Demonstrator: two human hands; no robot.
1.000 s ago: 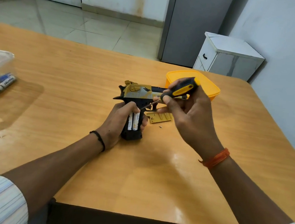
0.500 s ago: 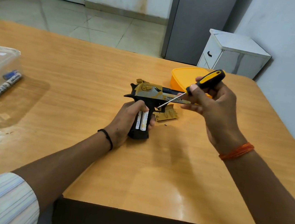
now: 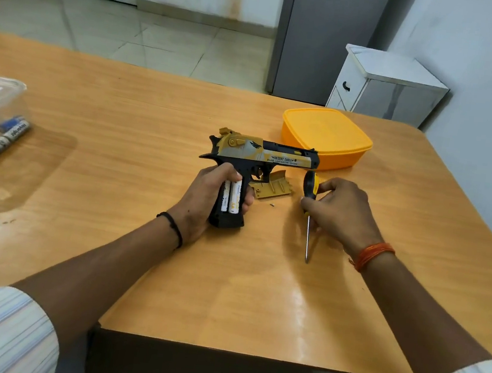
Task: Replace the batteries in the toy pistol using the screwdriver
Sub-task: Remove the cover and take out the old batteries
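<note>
Left hand (image 3: 206, 194): grips the toy pistol (image 3: 257, 156) by its open grip, batteries (image 3: 232, 197) showing
Right hand (image 3: 340, 213): holds the screwdriver (image 3: 310, 194) on the table (image 3: 121, 127), right of the pistol

I see both forearms reaching forward from striped sleeves over the wooden table (image 3: 124, 103), bare from below the elbow. My left hand (image 3: 206, 194) sits near the table's middle, fingers and thumb curled round the grip of the toy pistol (image 3: 261, 154), a black band on that wrist. My right hand (image 3: 340, 213) lies just right of it, low at the tabletop, fingers pinching the handle of the screwdriver (image 3: 310, 191); an orange thread circles that wrist.
</note>
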